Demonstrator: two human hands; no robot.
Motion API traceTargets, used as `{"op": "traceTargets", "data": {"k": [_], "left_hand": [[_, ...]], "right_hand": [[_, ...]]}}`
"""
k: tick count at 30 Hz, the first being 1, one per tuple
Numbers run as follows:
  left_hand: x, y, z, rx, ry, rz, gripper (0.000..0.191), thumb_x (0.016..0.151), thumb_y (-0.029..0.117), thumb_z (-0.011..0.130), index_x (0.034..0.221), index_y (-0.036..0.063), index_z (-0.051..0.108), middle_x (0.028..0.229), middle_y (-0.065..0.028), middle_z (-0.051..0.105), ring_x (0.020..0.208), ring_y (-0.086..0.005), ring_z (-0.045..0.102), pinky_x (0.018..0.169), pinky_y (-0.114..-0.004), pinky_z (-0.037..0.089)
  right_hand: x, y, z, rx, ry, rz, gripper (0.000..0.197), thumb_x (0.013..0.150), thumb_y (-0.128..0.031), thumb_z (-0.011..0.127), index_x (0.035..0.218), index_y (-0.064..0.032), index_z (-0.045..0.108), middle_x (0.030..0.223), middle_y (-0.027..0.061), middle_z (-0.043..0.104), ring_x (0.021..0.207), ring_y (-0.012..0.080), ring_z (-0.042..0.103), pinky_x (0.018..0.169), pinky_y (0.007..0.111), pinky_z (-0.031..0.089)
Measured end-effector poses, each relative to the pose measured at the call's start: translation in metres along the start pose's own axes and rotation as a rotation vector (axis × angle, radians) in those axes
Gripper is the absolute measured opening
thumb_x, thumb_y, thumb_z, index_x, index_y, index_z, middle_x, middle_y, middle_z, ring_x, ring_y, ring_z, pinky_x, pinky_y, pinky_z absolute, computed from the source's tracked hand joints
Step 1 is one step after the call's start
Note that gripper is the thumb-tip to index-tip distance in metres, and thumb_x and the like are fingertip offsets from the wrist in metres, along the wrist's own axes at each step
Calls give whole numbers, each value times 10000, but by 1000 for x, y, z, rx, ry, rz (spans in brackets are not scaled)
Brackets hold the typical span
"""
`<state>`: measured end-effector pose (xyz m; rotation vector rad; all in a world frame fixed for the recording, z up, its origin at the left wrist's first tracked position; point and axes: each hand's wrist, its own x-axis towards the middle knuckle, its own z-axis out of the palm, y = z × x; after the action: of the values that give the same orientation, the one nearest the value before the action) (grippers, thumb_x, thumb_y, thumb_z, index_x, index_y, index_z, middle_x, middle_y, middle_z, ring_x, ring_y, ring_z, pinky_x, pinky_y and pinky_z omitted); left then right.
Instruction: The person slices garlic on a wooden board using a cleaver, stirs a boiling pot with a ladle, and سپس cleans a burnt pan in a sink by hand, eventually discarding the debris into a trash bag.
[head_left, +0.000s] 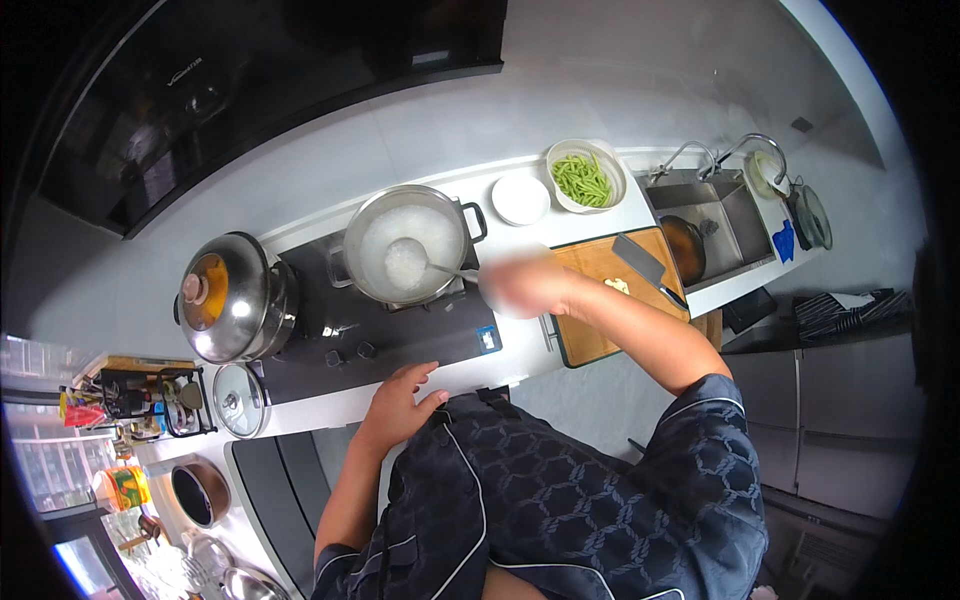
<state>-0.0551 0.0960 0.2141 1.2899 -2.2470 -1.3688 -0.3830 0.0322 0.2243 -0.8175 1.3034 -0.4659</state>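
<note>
My right hand (529, 281), partly blurred, grips the handle of a metal ladle (409, 262). The ladle's bowl sits in a two-handled metal pot (354, 274) and holds whitish contents. Cloudy white, foamy liquid (420, 221) fills the lower part of the pot, which stands on a black glass cooktop (405, 337). My left hand (401, 405) holds nothing, its fingers apart, at the front edge of the cooktop near my body. Just right of my right hand lies a wooden cutting board (585, 330) with a cleaver (641, 262) and a small heap of pale chopped pieces (617, 285).
A lidded steel pot (232, 300) occupies the cooktop's left side, with a glass lid (238, 400) below it. Behind the board are a white bowl (520, 199) and a colander (615, 176) of green beans (580, 181). The sink (739, 225) holds a dark pan (682, 247).
</note>
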Motion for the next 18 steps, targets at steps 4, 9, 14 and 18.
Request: {"op": "traceTargets", "data": {"k": [4,9,14,18], "left_hand": [[6,6,5,-19,-28,15,516,925,280,768,1350,23,629,1253,-199,679,1125,-295,694,931,-386,552],[11,9,7,-6,3,37,510,904,287,781,1330,43,645,1254,-189,682,1101,-308,693,920,-398,563],[18,7,-1,-16,54,16,509,898,271,791,1326,36,646,1253,-188,685,1101,-302,700,924,-391,565],[16,6,1,-49,95,34,502,897,267,793,1319,34,649,1227,-180,697,1095,-297,703,909,-388,567]], "right_hand": [[-3,30,4,-776,281,-586,394,1015,-152,536,1387,-27,564,859,167,675,696,364,649,672,477,532],[-52,4,14,-1115,554,-674,560,1016,-189,575,1507,35,426,953,234,684,807,432,680,723,510,543],[-87,1,31,-1068,723,-842,489,992,-147,585,1430,46,484,913,204,673,779,397,682,687,477,551],[-76,36,62,-824,733,-749,379,1010,-194,567,1312,28,514,945,239,681,777,442,680,721,522,543]]}}
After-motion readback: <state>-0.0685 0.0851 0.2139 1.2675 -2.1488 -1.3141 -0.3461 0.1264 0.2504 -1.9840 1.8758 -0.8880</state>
